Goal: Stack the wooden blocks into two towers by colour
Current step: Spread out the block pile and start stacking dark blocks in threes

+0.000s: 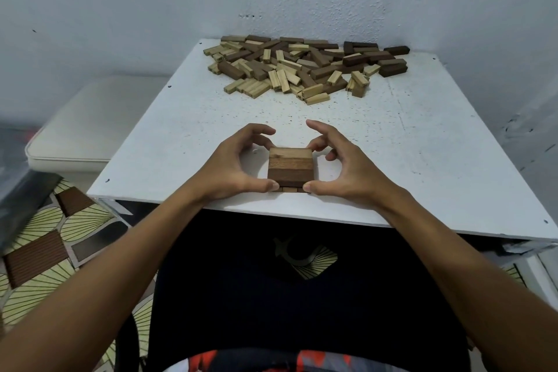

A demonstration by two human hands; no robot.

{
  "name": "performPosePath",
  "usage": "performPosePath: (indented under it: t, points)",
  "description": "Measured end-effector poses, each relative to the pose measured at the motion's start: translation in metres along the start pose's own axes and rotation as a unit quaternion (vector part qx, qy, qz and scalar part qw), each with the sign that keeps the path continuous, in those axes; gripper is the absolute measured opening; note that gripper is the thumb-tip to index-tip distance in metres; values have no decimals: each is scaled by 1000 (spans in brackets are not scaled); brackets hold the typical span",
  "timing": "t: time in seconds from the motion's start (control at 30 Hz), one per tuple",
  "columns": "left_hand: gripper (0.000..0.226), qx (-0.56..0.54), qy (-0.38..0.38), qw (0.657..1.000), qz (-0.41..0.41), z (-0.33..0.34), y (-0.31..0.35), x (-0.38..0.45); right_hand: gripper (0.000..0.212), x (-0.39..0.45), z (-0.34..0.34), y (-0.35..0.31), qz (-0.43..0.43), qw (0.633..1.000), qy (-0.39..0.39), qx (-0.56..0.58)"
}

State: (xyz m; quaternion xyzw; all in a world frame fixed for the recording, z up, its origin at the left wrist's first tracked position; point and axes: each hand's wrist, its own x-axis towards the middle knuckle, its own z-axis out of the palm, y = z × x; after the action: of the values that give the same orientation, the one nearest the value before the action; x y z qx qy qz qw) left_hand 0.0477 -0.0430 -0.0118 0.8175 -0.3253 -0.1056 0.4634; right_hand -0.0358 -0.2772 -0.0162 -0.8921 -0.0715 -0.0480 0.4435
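- A low stack of dark wooden blocks (290, 168) stands near the front edge of the white worktop (422, 142), about midway between its left and right edges.
- The top layer of the stack is three brown blocks laid side by side, forming a square; the ends of a lower layer show just beneath its front edge, running crosswise to the top one.
- The left hand (232, 166) is curved around the left side of the stack, its thumb tip pressed to the front left corner and its fingers bent over the far left side; whether those fingers touch the wood cannot be told.
- The right hand (344, 169) mirrors it, thumb tip against the front right corner, fingers curled at the far right corner of the stack, index finger raised clear.
- A loose heap of blocks (305, 65), pale and dark brown mixed, lies along the back edge of the worktop, well apart from the stack.
- The darkest blocks in the heap sit mostly toward the back right corner, and many pale ones spill toward the middle.
- A cream cushioned seat (90, 124) stands beyond the worktop's left edge.
- A leaf-patterned floor (45, 238) shows below the front left corner.
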Motion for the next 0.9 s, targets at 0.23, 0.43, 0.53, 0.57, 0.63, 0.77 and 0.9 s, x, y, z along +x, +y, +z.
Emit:
performPosePath:
  t: [0.23, 0.43, 0.53, 0.57, 0.63, 0.77, 0.9]
  points:
    - [79, 7, -5, 1000, 4, -1, -1, 1, 100, 0, -1, 0, 3, 1000, -9, -1]
    - [76, 13, -12, 1000, 1, 0, 1, 0, 103, 0, -1, -3, 10, 1000, -19, -3]
    - [77, 15, -16, 1000, 0, -1, 0, 0, 103, 0, -1, -4, 9, 1000, -23, 0]
    - [78, 14, -15, 1000, 0, -1, 0, 0, 103, 0, -1, -4, 9, 1000, -22, 0]
    - [79, 14, -15, 1000, 3, 0, -1, 0, 103, -1, -1, -5, 10, 1000, -19, 2]
    - [81, 24, -17, 1000, 0, -1, -1, 0, 105, -1, -1, -3, 3, 1000, -20, 7]
    - [65, -6, -14, 1000, 0, -1, -3, 2, 100, -1, -3, -1, 1, 1000, -10, 28]
